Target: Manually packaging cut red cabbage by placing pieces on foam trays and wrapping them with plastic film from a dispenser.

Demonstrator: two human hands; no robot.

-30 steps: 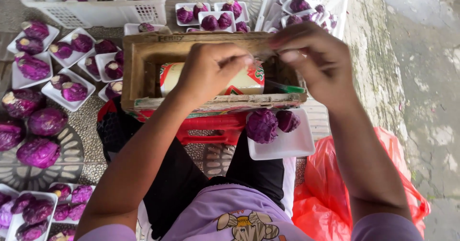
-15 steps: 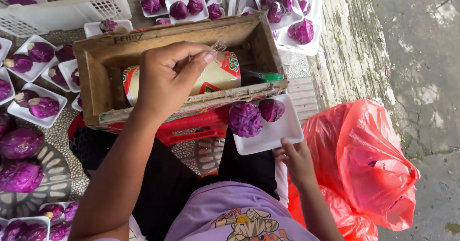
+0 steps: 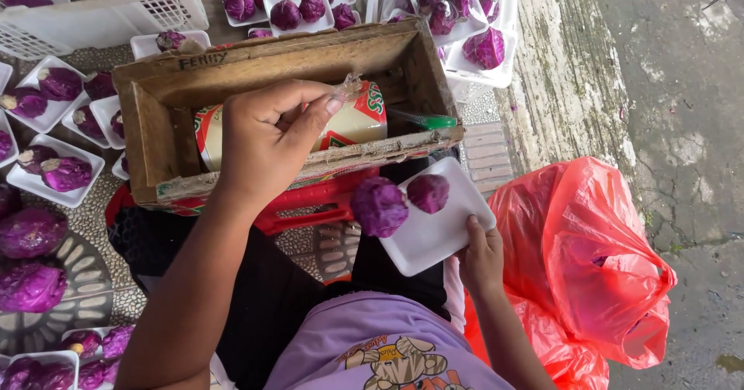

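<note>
Left: purple cabbage pieces lie loose and in white trays on the ground. Centre: my left hand hovers over the wooden box, fingers pinched shut on a clear film end from the roll lying inside. Right: my right hand grips the white tray by its edge, keeping two cabbage pieces level beside the red bag.

Cabbages on tray, crate behind, bag right
</note>
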